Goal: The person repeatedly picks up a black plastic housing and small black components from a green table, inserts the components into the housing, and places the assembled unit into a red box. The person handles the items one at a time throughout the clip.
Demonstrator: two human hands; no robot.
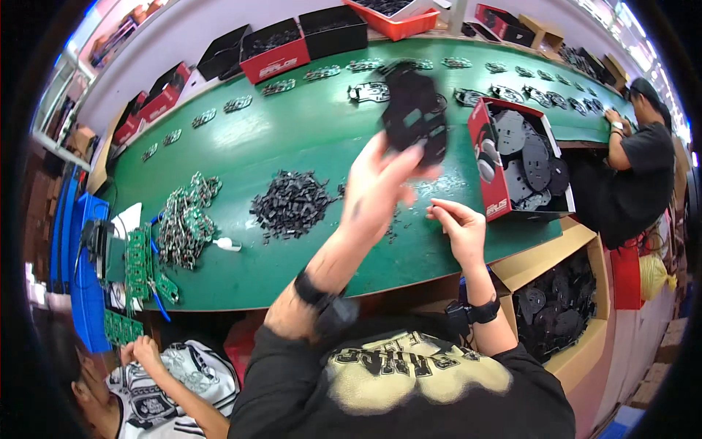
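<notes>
My left hand is raised over the green table, its fingers smeared by motion. Its grip is on a black oval plastic plate with cutouts, which stands up from the fingers. To the right, my right hand is closed in a pinch close above the table's front part; a tiny dark bit shows at the fingertips, too small to name. A heap of small black plastic pieces lies left of my left forearm. Beside my right hand, a red and black box holds black and grey oval plates.
Rows of circuit boards line the conveyor behind. Tangled green boards and a small white bottle lie left. An open carton of black parts stands lower right. Co-workers sit at lower left and far right.
</notes>
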